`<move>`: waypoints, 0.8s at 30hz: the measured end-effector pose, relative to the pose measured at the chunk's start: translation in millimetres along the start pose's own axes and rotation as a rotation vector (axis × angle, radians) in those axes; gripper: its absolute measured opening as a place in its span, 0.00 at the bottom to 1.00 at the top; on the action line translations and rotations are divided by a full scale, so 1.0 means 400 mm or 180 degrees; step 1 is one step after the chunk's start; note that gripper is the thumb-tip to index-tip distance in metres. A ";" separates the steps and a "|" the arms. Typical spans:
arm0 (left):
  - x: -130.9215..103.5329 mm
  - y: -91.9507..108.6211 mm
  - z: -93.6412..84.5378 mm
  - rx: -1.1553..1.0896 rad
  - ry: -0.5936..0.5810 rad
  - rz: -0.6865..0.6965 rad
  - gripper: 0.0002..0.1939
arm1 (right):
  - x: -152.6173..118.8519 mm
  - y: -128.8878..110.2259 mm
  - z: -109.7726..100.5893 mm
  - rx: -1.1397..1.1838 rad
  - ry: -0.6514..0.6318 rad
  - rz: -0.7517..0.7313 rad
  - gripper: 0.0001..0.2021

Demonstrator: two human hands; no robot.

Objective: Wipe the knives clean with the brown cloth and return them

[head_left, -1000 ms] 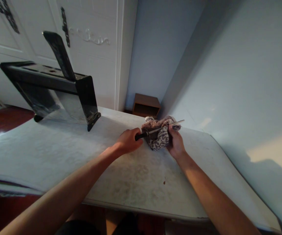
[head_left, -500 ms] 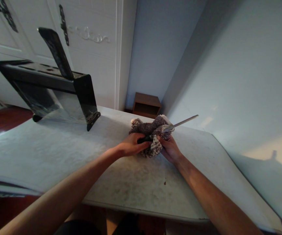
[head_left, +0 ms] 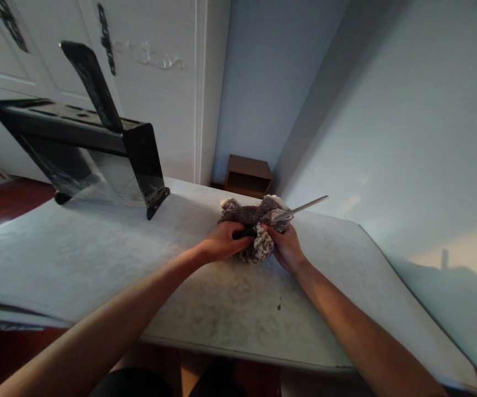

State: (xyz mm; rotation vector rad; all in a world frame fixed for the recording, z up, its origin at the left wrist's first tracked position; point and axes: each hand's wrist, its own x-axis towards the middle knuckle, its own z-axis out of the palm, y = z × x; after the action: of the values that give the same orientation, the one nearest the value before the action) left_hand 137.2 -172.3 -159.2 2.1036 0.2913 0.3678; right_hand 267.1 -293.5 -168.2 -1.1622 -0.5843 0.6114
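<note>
My left hand (head_left: 224,241) is closed round the black handle of a knife (head_left: 310,203), whose blade points up and to the right. A bunched brown and white cloth (head_left: 258,249) is wrapped about the middle of the knife, so part of the blade is hidden. On the cloth's right side, my right hand (head_left: 287,246) pinches the cloth against the blade. Both hands are above the pale table (head_left: 221,309), near its middle.
A black knife block (head_left: 139,160) with clear sides and one black handle sticking up stands at the table's back left. Behind are white cabinet doors (head_left: 159,110) and a small brown box shelf (head_left: 248,172). A wall (head_left: 407,138) runs along the right.
My right hand and the cloth have shifted slightly left along the knife. Less of the blade tip sticks out, and the tip sits a little further left.
</note>
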 end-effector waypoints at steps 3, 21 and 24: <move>-0.001 -0.002 0.003 0.0500 0.0233 0.0020 0.16 | 0.007 0.012 -0.005 -0.0157 0.0049 -0.0128 0.21; -0.016 0.002 0.003 0.2189 0.0465 0.0024 0.19 | 0.006 0.019 0.003 -0.0240 0.0087 -0.0384 0.21; -0.020 0.005 0.007 0.2248 0.0503 0.0125 0.17 | 0.002 0.014 0.012 -0.0128 0.0096 -0.0332 0.20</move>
State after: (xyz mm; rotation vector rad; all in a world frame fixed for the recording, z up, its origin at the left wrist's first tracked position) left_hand 131.0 -178.1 -160.1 2.7780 0.5315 0.5074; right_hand 263.3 -288.3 -171.9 -1.1692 -0.6299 0.4942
